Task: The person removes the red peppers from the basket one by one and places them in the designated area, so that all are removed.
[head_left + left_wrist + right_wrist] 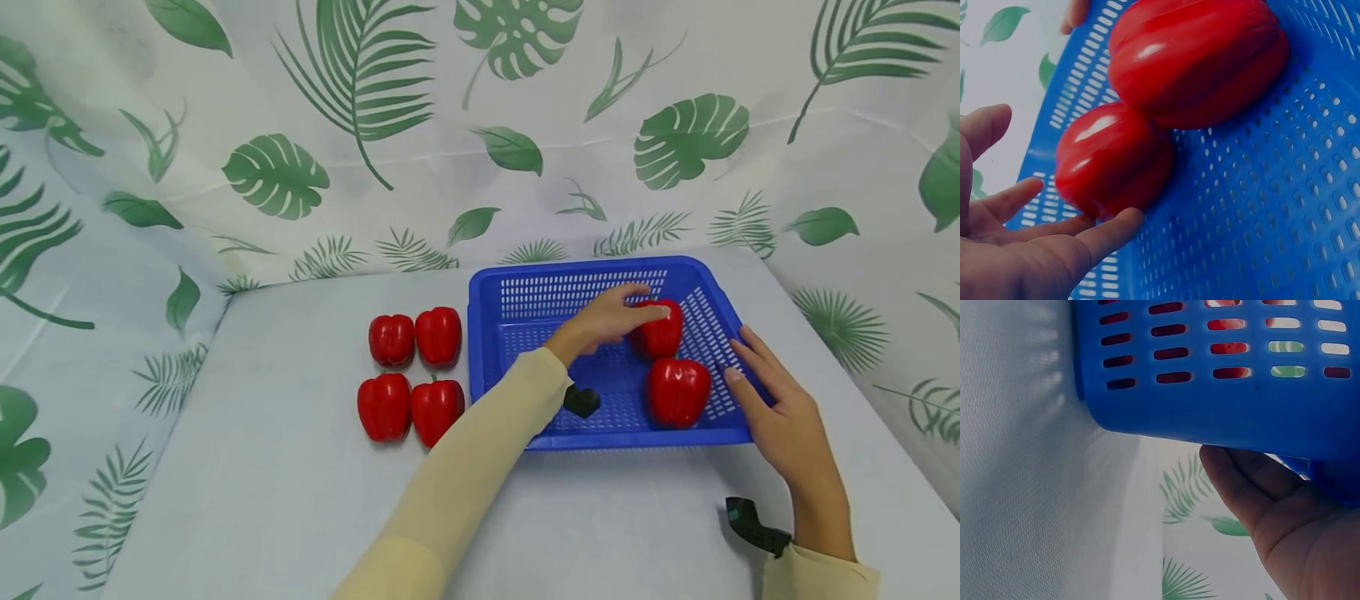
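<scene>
Two red bell peppers stand at the right end of a blue plastic basket [570, 438]. My left hand [609, 317] reaches in over the back bell pepper [666, 335], its fingers spread. In the left wrist view, some fingertips of that hand meet the side of this pepper without curling round it. The front bell pepper [678, 392] touches the back one. At the basket's right side is my right hand [783, 412], fingers fairly straight. Its fingertips touch the basket's rim, as the right wrist view also shows.
Left of the basket, several red bell peppers [392, 339] sit in two rows on the white table [285, 467]. The left sleeve [457, 467] crosses the basket's front left corner. A leaf-patterned cloth [420, 208] hangs behind the table.
</scene>
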`<action>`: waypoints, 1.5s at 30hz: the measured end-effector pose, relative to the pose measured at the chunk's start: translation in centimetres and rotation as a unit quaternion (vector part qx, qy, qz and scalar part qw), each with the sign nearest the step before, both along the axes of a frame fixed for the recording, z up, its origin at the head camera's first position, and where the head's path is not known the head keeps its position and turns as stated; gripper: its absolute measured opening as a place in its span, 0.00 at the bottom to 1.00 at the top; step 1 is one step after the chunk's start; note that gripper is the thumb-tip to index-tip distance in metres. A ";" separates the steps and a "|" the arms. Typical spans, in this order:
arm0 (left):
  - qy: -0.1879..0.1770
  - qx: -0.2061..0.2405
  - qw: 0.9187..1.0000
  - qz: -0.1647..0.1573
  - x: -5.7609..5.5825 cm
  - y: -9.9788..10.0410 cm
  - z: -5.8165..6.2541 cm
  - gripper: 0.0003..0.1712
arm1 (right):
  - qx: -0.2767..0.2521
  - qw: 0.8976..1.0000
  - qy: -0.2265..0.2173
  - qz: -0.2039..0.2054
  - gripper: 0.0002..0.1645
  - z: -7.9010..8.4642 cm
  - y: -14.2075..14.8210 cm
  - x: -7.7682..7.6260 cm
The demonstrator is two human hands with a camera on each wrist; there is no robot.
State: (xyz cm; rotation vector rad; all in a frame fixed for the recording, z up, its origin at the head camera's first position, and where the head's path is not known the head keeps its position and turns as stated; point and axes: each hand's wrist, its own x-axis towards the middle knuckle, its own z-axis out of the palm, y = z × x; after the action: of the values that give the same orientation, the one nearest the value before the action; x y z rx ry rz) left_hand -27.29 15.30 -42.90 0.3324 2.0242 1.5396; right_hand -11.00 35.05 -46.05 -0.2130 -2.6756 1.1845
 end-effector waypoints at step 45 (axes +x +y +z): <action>0.085 -0.050 0.995 0.011 -0.7 0.7 -1.4 0.29 | -0.003 1.000 0.003 -0.002 0.36 0.2 0.0 0.1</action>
State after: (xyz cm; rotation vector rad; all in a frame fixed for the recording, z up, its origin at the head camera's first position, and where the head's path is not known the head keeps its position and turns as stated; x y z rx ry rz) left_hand -28.03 15.98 -44.34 0.4155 2.2335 1.4607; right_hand -10.93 35.01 -45.81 -0.2143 -2.6652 1.1898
